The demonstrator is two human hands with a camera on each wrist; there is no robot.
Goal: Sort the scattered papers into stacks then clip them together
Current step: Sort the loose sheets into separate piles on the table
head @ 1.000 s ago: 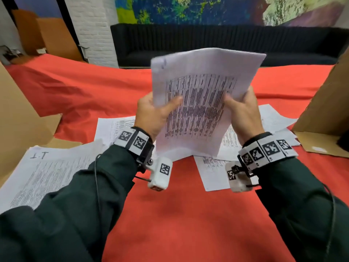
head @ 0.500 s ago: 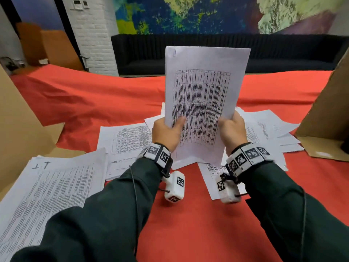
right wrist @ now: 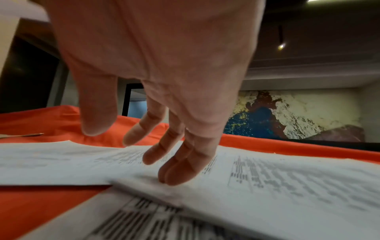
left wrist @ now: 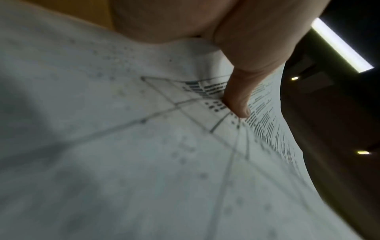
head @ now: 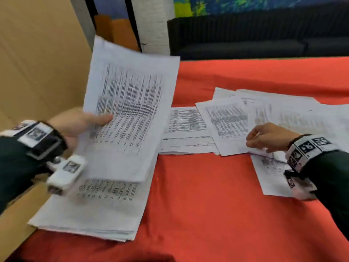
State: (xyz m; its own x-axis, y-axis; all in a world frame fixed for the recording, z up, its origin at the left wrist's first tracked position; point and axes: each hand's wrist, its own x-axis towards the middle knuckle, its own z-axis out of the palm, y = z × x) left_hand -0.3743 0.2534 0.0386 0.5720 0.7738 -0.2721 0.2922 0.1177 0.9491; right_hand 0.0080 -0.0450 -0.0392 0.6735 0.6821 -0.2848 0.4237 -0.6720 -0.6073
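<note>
Left hand (head: 75,123) grips one sheaf (head: 130,110) at frame left; right hand (head: 268,137), fingers loose, touches seemingly five scattered papers (head: 226,120).

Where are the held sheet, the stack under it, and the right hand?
held sheet (head: 130,110), head view, middle of the printed table.
stack (head: 94,214), head view, bare lower part of the top page.
right hand (head: 268,137), head view, back of the hand over the scattered papers.

Dark green sleeves (head: 17,157), marker-tagged wristbands (head: 309,150)
</note>
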